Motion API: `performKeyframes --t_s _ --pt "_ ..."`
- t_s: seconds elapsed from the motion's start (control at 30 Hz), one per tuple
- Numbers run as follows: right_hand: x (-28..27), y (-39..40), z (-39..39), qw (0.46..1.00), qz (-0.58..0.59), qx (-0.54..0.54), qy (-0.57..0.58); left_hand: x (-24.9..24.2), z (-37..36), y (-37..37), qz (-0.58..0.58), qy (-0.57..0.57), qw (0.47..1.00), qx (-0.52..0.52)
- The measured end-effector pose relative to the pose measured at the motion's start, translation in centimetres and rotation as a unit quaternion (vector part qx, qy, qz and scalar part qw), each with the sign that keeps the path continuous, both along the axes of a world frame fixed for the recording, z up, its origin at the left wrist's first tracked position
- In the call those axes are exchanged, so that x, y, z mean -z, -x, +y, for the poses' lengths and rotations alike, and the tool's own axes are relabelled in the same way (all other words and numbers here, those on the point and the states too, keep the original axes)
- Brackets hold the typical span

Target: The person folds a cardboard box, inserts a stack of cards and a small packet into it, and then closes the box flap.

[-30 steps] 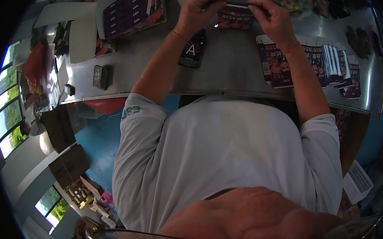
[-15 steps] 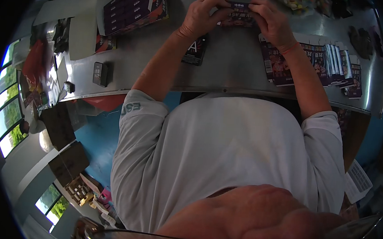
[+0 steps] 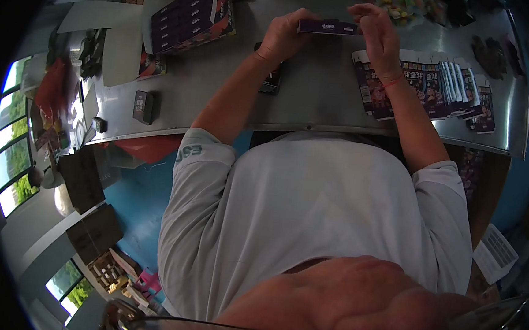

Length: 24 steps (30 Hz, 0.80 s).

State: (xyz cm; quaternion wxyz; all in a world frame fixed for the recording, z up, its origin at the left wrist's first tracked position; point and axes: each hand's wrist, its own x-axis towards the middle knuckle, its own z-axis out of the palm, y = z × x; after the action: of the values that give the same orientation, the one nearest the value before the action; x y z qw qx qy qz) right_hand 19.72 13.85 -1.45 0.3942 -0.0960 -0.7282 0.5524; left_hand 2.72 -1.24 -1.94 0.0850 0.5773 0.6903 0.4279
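At twelve o'clock above the table, the purple carton seems light, thin-walled and crushable, best held gently by its ends: the left hand pinches one, the right hand, fingers loosely open, nears the other, contact unclear.

Two hands, one narrow purple box, one large carton, one black pack, two small dark items, one metal table; flat printed cartons overlap, exact count unclear.

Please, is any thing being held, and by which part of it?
Yes: the left hand holds a small purple box by its left end.
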Motion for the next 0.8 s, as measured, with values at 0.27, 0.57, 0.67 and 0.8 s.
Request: performKeyframes --t_s 0.27,0.57,0.67,0.8 --pt "0.6 1.2 0.9 0.961 -0.173 -0.084 0.199 -1.4 0.7 0.9 0.311 -0.131 0.940 0.047" --pt "2.1 1.7 -0.3 0.996 -0.056 -0.042 0.057 0.3 -1.5 -0.3 -0.130 -0.099 0.981 -0.100" --pt "0.9 1.4 -0.6 0.989 -0.079 -0.057 0.107 0.9 -1.4 -0.7 -0.241 -0.102 0.960 -0.095" --pt "-0.3 1.5 -1.0 0.988 -0.148 -0.029 0.024 0.9 -1.8 -0.7 -0.369 -0.113 0.919 -0.080"
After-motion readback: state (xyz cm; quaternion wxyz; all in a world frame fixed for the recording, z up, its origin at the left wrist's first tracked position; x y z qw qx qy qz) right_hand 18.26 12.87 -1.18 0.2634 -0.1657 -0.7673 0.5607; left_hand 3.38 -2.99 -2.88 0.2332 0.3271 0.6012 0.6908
